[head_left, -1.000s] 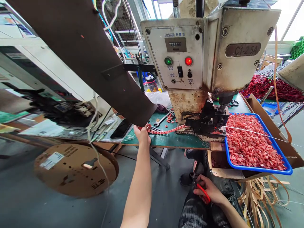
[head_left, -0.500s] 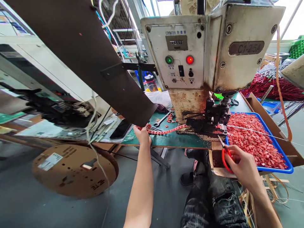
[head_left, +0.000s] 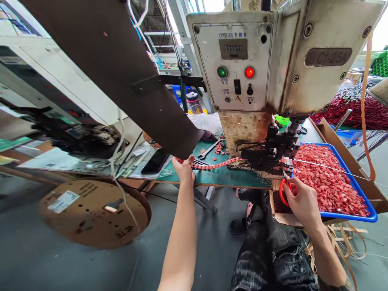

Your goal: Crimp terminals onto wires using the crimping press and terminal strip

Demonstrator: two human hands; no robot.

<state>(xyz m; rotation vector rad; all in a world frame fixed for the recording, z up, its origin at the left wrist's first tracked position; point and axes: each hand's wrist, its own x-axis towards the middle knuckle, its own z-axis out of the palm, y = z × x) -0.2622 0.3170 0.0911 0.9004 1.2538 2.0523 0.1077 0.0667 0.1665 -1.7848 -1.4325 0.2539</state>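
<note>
Right hand (head_left: 300, 201) is wrapping its grip tight around a pair of red-handled scissors (head_left: 285, 190), with the blades poking up toward the black applicator block (head_left: 273, 155) under the press head. Left hand (head_left: 184, 169) is pinching its grip shut on the red terminal strip (head_left: 216, 165), right where it's coming off the big dark reel (head_left: 115, 68) overhead, so the strip is lying across the green desk (head_left: 224, 178) and running straight into the block.

From the head view, I'd say this is the feeding-and-trimming bit: one hand is keeping the strip taut while the other is lining up a snip at the exit side. Next move probably needs the scissor tips getting in really close to the tooling without catching the thin wire (head_left: 330, 169) stretched over the tray, so slow and steady there.

Materials: the crimping machine (head_left: 273, 60) is looking like cream-painted metal, chipped and rusty around the base, with a green lamp (head_left: 222, 72) and a red lamp (head_left: 249, 72) glowing. The blue tray (head_left: 357, 216) is smooth plastic, heaped with small blocky red pieces (head_left: 324, 182). The strip is looking like a flexible chain of those same bits. A round cardboard reel flange (head_left: 93, 212) is lying flat on the grey floor, and papery tan strips (head_left: 342, 238) are curling under the tray.
</note>
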